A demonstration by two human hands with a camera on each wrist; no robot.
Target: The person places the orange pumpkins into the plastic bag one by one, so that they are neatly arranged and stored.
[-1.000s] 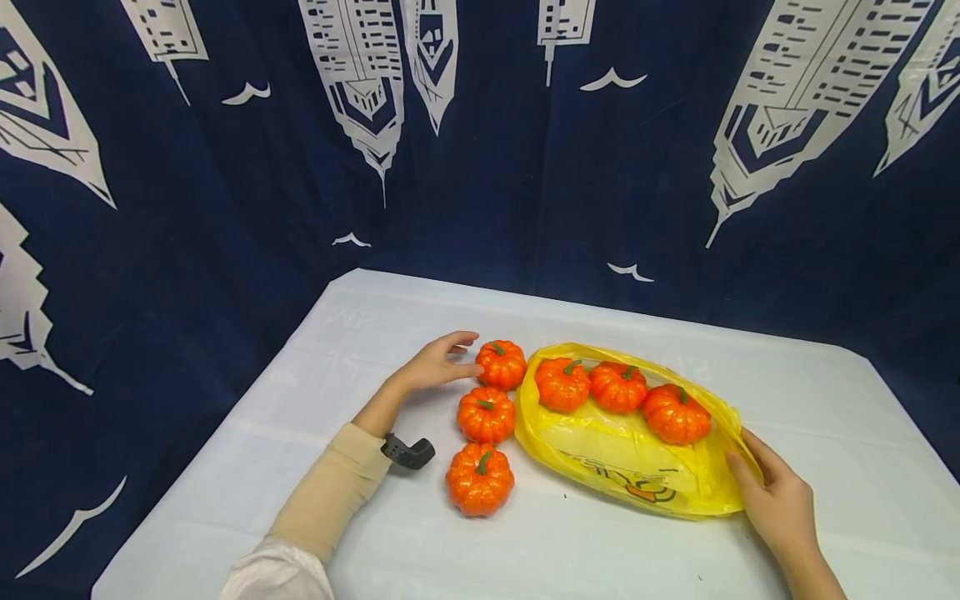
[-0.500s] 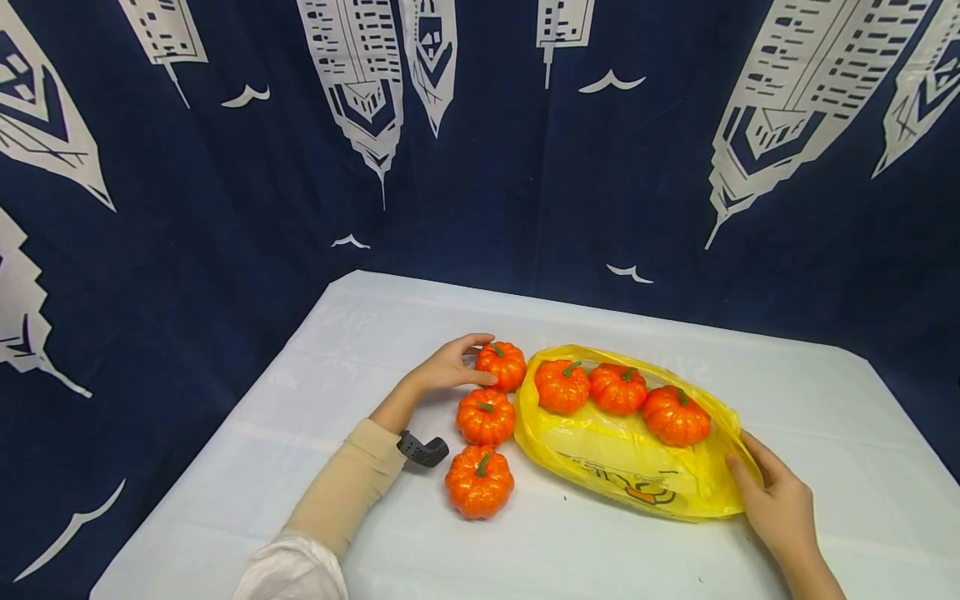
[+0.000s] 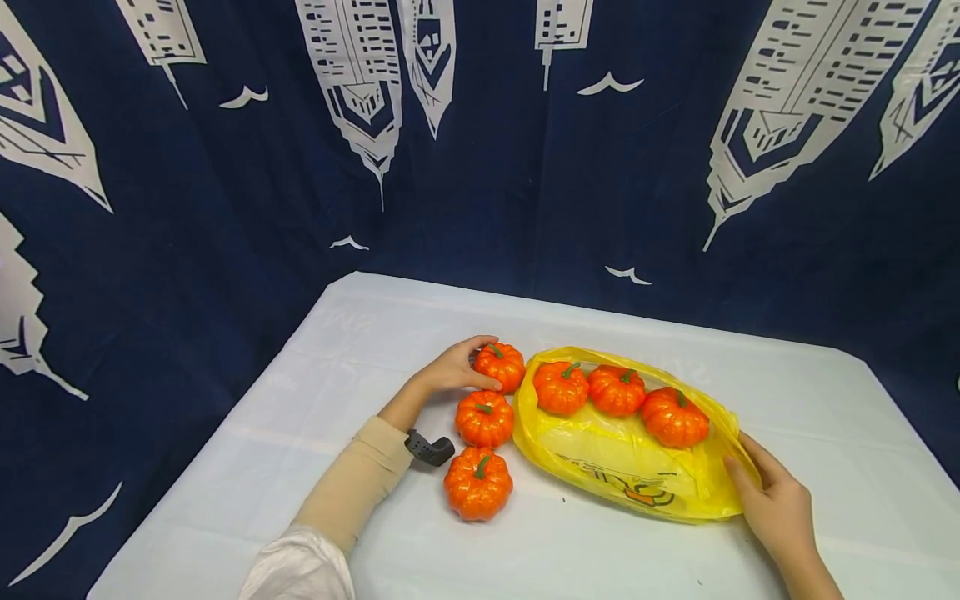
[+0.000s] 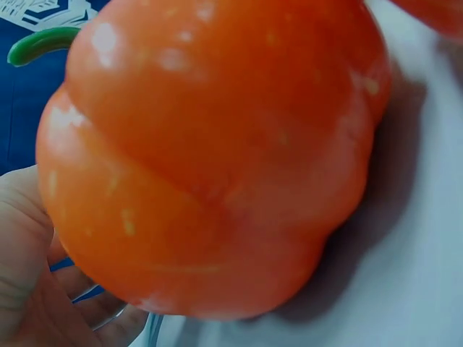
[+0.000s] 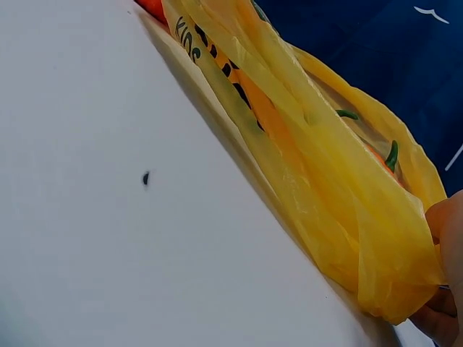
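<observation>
Three small orange pumpkins stand in a column on the table, left of a yellow plastic bag (image 3: 600, 462). My left hand (image 3: 452, 367) grips the far pumpkin (image 3: 501, 367), thumb on its near side and fingers behind it. Below it sit the middle pumpkin (image 3: 485, 419) and the near pumpkin (image 3: 478, 484). One large orange pumpkin (image 4: 217, 159) fills the left wrist view; I cannot tell which it is. My right hand (image 3: 780, 497) pinches the bag's right rim, holding its mouth wide. Inside the bag lie three more pumpkins (image 3: 617, 390) in a row.
A white-covered table (image 3: 360, 333) carries everything. Behind it hangs a dark blue curtain (image 3: 480, 208) with white building and bird prints. A black strap device (image 3: 430, 450) sits on the left wrist, close to the middle pumpkin.
My left hand has moved right and closed around the far pumpkin, which has barely shifted. The right hand and the bag stay where they were.
</observation>
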